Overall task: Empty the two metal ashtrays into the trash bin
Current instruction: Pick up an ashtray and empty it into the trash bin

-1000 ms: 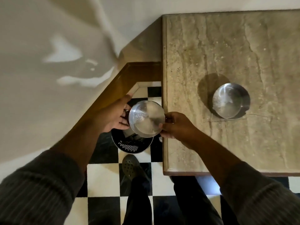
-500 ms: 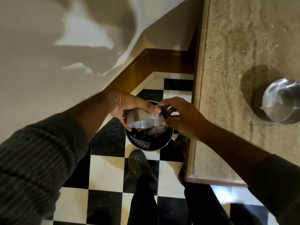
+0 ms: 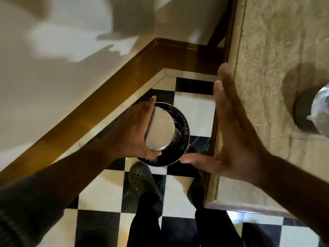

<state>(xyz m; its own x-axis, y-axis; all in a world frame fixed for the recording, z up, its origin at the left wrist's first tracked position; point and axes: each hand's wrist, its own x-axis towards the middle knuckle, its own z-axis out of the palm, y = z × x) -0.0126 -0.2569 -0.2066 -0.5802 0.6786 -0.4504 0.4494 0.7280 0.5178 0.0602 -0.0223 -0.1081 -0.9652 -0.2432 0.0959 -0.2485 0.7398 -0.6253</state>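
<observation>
My left hand grips a round metal ashtray turned upside down, its flat base facing up, right over the black perforated trash bin on the floor. To the right of the bin my right hand is held flat with fingers spread and nothing in it, hovering by the table's left edge. The second metal ashtray stands on the stone table top at the far right, partly cut off by the frame.
The bin stands on a black-and-white checkered floor in a corner, between a wooden skirting board and the table's edge. My two feet in dark shoes are just in front of the bin.
The ashtray has been tipped from upright to fully upside down over the bin. My right hand has let go of it and opened. The view has shifted left.
</observation>
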